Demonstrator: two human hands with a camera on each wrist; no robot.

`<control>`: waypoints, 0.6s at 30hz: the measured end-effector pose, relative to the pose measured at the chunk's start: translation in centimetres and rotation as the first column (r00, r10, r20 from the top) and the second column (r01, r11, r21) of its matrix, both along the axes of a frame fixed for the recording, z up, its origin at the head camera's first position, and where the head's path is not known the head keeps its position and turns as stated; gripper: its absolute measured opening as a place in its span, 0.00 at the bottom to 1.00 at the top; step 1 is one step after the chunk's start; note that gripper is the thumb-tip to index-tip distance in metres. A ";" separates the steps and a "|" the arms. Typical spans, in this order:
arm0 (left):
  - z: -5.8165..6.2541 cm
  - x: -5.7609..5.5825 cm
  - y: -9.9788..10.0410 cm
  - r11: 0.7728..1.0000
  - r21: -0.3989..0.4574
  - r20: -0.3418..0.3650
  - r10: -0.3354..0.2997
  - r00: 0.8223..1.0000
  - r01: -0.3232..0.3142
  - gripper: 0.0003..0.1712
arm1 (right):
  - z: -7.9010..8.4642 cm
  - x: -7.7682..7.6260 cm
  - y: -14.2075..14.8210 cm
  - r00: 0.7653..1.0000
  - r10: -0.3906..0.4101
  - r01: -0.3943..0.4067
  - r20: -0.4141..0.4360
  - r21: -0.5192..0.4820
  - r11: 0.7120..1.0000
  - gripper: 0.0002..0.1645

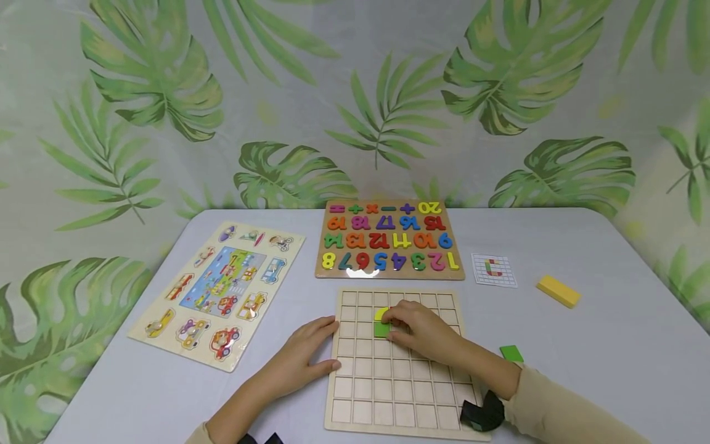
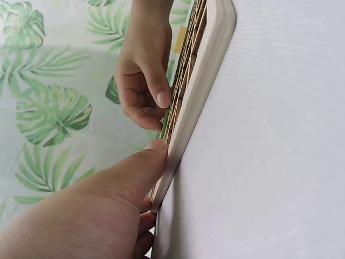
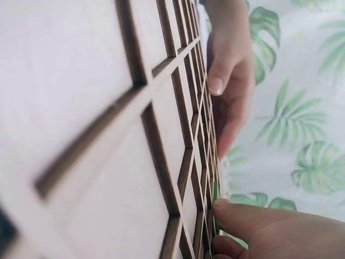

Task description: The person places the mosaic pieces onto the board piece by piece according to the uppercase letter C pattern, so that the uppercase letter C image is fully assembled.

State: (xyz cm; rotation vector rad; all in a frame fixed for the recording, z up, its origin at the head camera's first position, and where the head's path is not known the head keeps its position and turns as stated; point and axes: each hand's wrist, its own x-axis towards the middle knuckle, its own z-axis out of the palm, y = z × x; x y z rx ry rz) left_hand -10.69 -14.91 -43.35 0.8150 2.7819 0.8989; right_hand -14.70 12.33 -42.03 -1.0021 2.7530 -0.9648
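Observation:
A square wooden grid board (image 1: 367, 411) lies in front of me. My right hand (image 1: 424, 330) is over its upper middle, thumb and index fingertip at the right corners of a green square tile (image 1: 381, 330) in one cell. Just above, partly under the fingers, is a yellow tile with a rounded corner (image 1: 381, 314); a sliver of red shows beside it. In the right wrist view the thumb touches the thin green edge (image 3: 216, 208). My left hand (image 1: 294, 356) rests against the board's left edge, with thumb and fingertips spread along it.
Behind the board lies a number puzzle (image 1: 390, 239); a vehicle puzzle (image 1: 216, 296) is at left. To the right are a pattern card (image 1: 493, 270), a yellow block (image 1: 558, 291) and a loose green tile (image 1: 511, 353) near the right forearm. A leaf-print curtain (image 1: 383, 117) hangs behind.

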 end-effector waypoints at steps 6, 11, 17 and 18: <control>-0.1 0.0 0.0 1.000 0.005 -0.008 -0.002 1.000 0.002 0.39 | 0.2 0.0 0.0 1.000 0.004 -0.004 -0.008 0.038 0.999 0.13; -0.2 -0.1 -0.1 1.000 0.009 -0.019 -0.009 1.000 0.009 0.39 | 0.5 0.3 0.3 0.998 0.008 -0.010 0.063 0.027 1.000 0.18; -0.3 -0.1 -0.2 1.000 0.006 -0.015 -0.010 1.000 0.010 0.39 | 1.6 1.2 1.2 0.985 -0.040 0.053 0.170 -0.076 0.996 0.28; -0.2 -0.1 -0.1 1.000 0.003 -0.011 -0.009 1.000 0.009 0.39 | 1.9 1.4 1.4 0.984 -0.047 0.063 0.174 -0.089 0.994 0.29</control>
